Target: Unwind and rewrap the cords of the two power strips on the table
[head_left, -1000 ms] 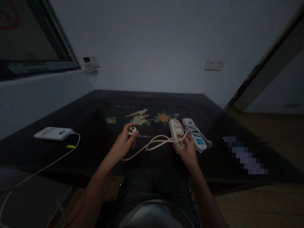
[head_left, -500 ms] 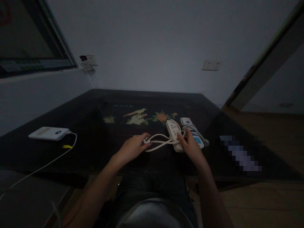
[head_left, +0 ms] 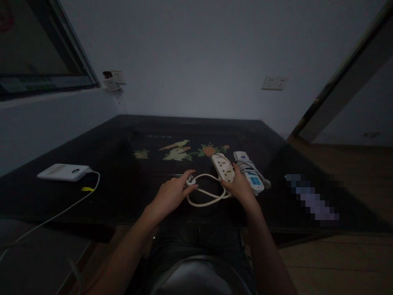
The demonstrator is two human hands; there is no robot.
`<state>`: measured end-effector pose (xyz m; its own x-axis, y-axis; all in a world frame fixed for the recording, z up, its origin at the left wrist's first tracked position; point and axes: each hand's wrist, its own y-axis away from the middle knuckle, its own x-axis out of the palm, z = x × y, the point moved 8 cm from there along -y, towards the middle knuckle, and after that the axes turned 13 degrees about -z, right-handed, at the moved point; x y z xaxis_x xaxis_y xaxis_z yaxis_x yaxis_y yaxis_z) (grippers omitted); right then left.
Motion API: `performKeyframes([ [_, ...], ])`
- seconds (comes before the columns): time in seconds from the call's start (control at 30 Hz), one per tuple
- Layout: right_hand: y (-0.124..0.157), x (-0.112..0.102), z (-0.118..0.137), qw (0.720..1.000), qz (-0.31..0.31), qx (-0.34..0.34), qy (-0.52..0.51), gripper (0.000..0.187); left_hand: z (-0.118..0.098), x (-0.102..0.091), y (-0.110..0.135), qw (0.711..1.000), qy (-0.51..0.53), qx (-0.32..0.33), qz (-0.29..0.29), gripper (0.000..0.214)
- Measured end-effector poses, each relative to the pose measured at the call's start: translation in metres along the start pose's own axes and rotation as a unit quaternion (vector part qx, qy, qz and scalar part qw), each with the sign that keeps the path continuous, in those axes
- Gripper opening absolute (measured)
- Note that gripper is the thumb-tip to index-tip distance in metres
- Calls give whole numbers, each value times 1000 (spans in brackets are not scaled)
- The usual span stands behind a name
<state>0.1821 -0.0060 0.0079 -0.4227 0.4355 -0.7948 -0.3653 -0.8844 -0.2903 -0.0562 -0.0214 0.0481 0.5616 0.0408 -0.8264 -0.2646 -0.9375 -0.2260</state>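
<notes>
Nearby, pinching round white plastic plug (head_left: 190, 180) in left hand (head_left: 172, 190); gripping near end of long cream plastic power strip (head_left: 223, 167) in right hand (head_left: 242, 186), at dark glossy table (head_left: 113, 147), right of its middle. Just beyond, painted bird-and-flower design (head_left: 177, 155) on tabletop; farther back, dim pale wall (head_left: 190, 61) with white rectangular socket plate (head_left: 274, 83).

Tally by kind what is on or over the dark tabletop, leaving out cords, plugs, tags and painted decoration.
Power strips: 2 (cream strip, blue-socketed strip)
White device: 1
Pixelated item: 1
Hands: 2 (left hand, right hand)
Total: 6
</notes>
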Motion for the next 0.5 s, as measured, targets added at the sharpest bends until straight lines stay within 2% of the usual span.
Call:
performKeyframes([
  [0.07,3,-2,-1,999,-27,2,-24,86,2,-8,-3,997,74,-8,-14,50],
  [0.17,8,-9,2,993,-74,-4,-92,89,-1,-22,-3,987,155,34,-17,50],
  [0.23,11,-18,6,985,-100,-7,-144,92,-1,-29,-1,985,162,59,-2,54],
  [0.33,16,-36,15,971,-130,-22,-198,98,5,-37,1,985,163,48,5,54],
  [0.5,28,-65,28,951,-181,-72,-242,105,12,-51,-5,981,183,9,-58,35],
])
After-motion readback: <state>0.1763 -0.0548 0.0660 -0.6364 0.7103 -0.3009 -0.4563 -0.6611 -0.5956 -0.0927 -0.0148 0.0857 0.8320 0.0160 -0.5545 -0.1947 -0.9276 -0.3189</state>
